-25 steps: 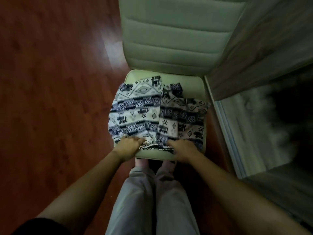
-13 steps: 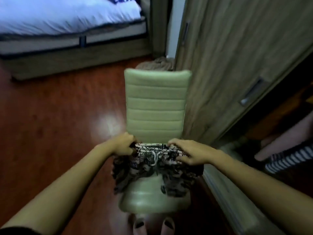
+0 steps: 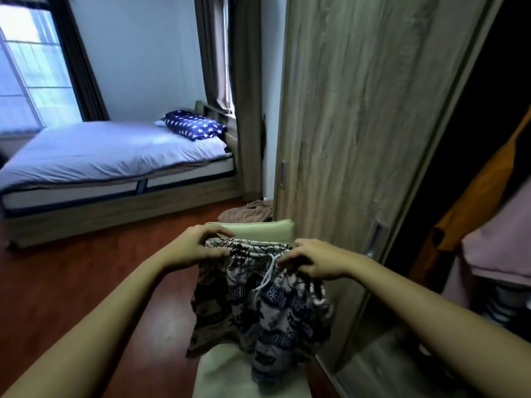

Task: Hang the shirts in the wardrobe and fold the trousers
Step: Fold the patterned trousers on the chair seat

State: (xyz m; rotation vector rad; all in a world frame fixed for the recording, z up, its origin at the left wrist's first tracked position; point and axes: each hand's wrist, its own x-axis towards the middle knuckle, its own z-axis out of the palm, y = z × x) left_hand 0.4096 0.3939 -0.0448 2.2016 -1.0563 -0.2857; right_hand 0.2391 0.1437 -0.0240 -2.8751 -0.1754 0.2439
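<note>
Patterned blue-and-white trousers (image 3: 264, 308) with a white drawstring hang in the air over a pale green chair (image 3: 247, 377). My left hand (image 3: 198, 247) grips the left end of the waistband. My right hand (image 3: 313, 259) pinches the right end by the drawstring. The legs droop down and their lower ends touch the chair seat. To the right, the wardrobe (image 3: 353, 145) stands with its sliding door pushed aside, and hung clothes (image 3: 488, 225) show in the dark opening.
A bed (image 3: 115, 156) with a star-patterned pillow (image 3: 195, 128) fills the far left of the room. A brown cloth heap (image 3: 247, 214) lies on the red wooden floor (image 3: 71, 277) behind the chair. Curtains hang by the far wall.
Both hands have lifted the trousers by the waistband from lying flat on the chair seat to hanging in the air. My view has tilted upward to show the bed and wardrobe.
</note>
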